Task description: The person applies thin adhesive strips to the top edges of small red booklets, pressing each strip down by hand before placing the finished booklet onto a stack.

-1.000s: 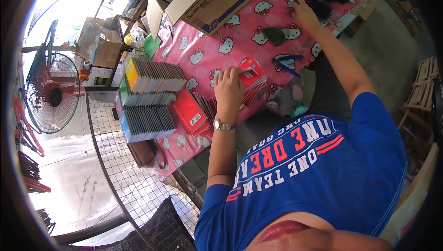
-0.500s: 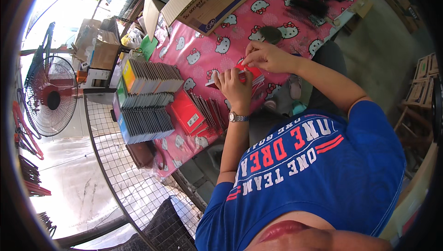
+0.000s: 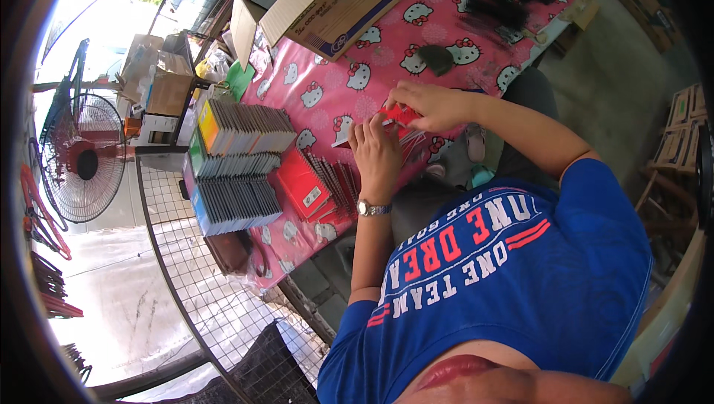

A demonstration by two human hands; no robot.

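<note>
At the near edge of the table, both hands are on a red-covered notebook, with white page edges showing at its side. My left hand, a metal watch on its wrist, holds the notebook's left part with bent fingers. My right hand has its fingers curled at the far right of the red cover. The fingertips partly hide the cover between them. Left of my left hand, several red notebooks lean in a fanned pile. Beyond them stand rows of notebooks with blue, green and yellow covers.
A pink patterned cloth covers the table. An open cardboard box stands at the far side, with a dark rounded object and black bristly items to its right. A fan and wire mesh are at left.
My left hand has shifted slightly left and nearer to me. My right hand has moved a little nearer, its fingers now lower over the red cover. The notebook piles stay put.
</note>
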